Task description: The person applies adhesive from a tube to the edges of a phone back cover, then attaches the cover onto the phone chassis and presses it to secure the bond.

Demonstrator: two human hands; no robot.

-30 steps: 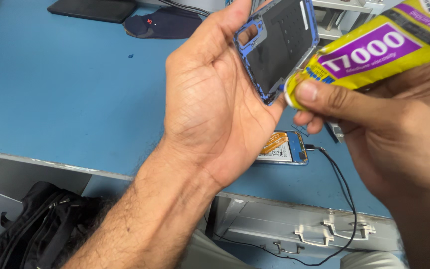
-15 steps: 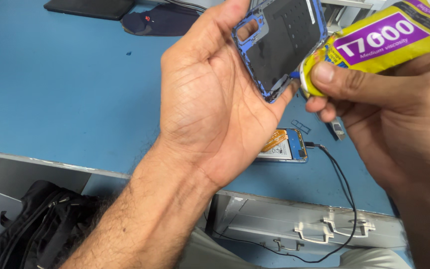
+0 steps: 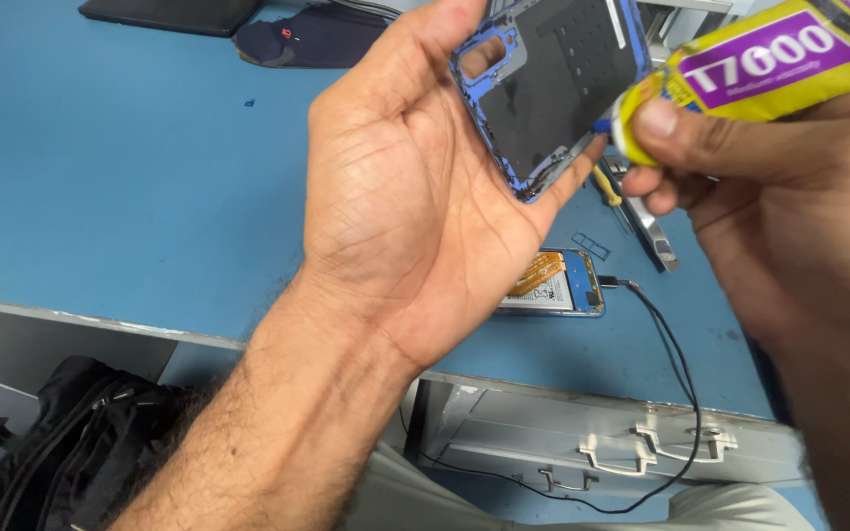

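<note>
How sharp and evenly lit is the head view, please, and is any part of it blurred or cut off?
Head view: even, soft light and no harsh glare; the left hand and phone frame are sharp, the yellow glue tube is cropped by the top edge, and the right hand is shaded underneath, casting a faint shadow on the blue table.

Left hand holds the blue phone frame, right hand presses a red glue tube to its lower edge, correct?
Not quite: the head view shows the glue tube is yellow with a purple label, not red. The left hand does hold the blue phone frame, and the right hand presses the tube to its lower edge.
</note>
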